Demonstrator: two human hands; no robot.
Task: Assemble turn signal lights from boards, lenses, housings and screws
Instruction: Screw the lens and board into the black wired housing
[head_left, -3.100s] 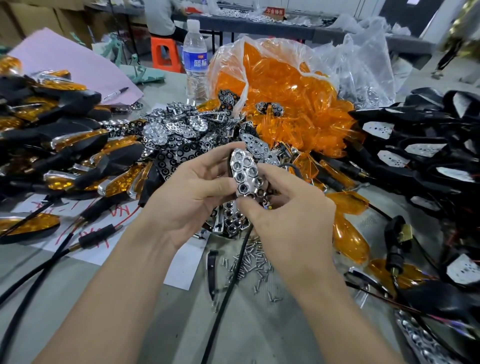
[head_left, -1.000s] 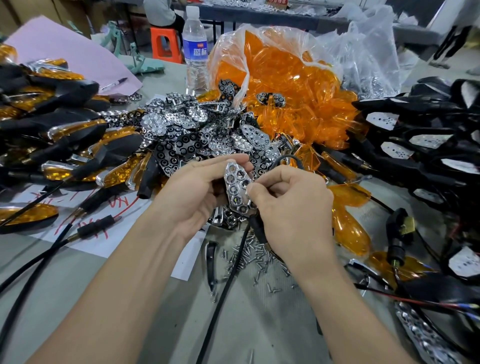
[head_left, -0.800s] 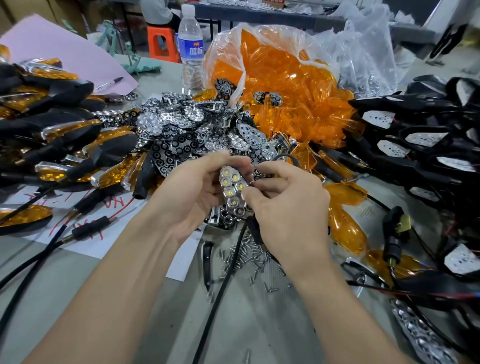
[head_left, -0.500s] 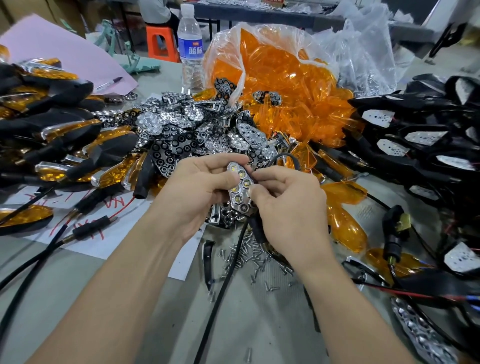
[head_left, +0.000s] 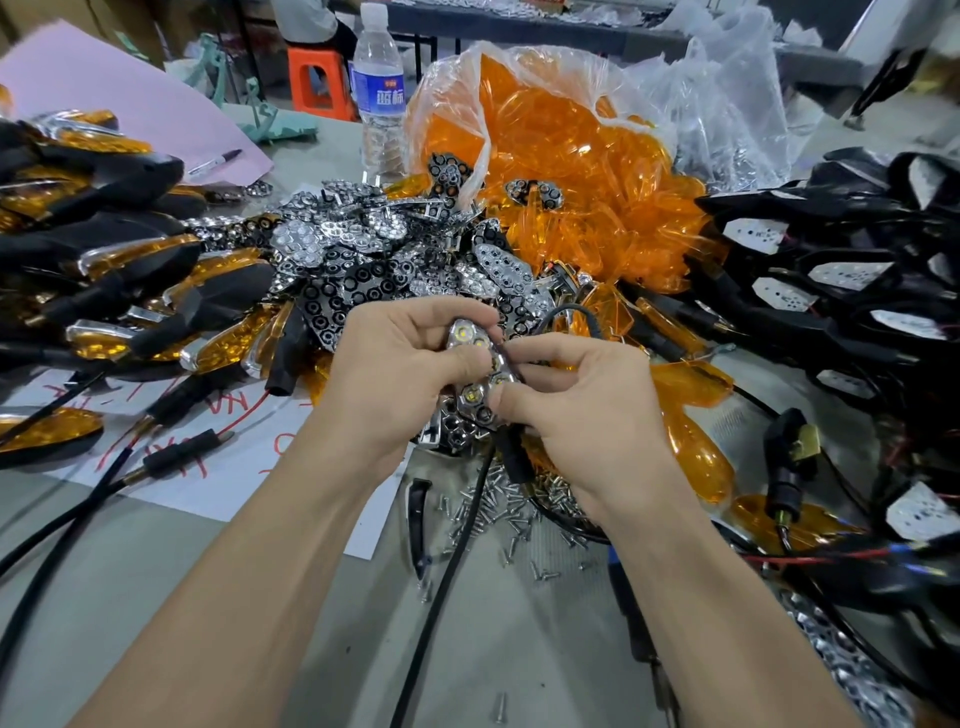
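Item: reflector-board unit (head_left: 475, 364), chrome honeycomb w/ LEDs showing in the cells, held mid-scene above the table betw. both hands. Long axis runs far-to-near, near end tipped slightly right. Left hand (head_left: 400, 374): curled round the far end, thumb pressed across the face. Right hand (head_left: 576, 410): thumb + fingers pinching the near end and right edge. Housing under it: can't tell, hidden by fingers. Stock: screws (head_left: 498, 506) scattered on the near side, just below the hands; loose lenses (head_left: 691, 384), amber, just right of right hand; lens bag (head_left: 561, 171) far; housings (head_left: 831, 270), black, far right; reflector pile (head_left: 363, 249) far-left; finished lights (head_left: 104, 260) left. Judgement: board looks approx. seated; lens likely next, and right hand is nearer to it.
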